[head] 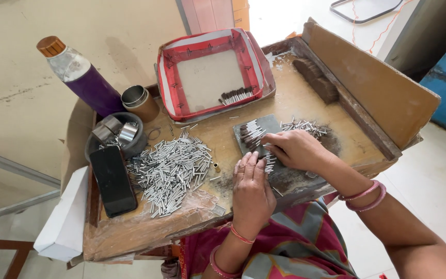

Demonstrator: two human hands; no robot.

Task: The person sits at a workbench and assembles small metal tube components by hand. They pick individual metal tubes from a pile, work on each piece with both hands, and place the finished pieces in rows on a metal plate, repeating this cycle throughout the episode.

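Observation:
My left hand (252, 187) lies palm down on the near edge of a worn wooden work board (305, 98), fingertips touching a row of small silver tubes (269, 161). My right hand (296, 150) rests, fingers curled, on a dark flat slab (270, 125) and presses on those tubes. A row of dark-tipped filled tubes (253, 133) lies on the slab just left of my right hand. More loose tubes (304, 125) lie behind it.
A big heap of silver tubes (171, 170) lies to the left, next to a black phone (112, 180). A red-and-white tray (210, 72) holds finished tubes (236, 95). A purple bottle (81, 76), a round tin (139, 102) and a bowl of metal pieces (113, 133) stand at the back left.

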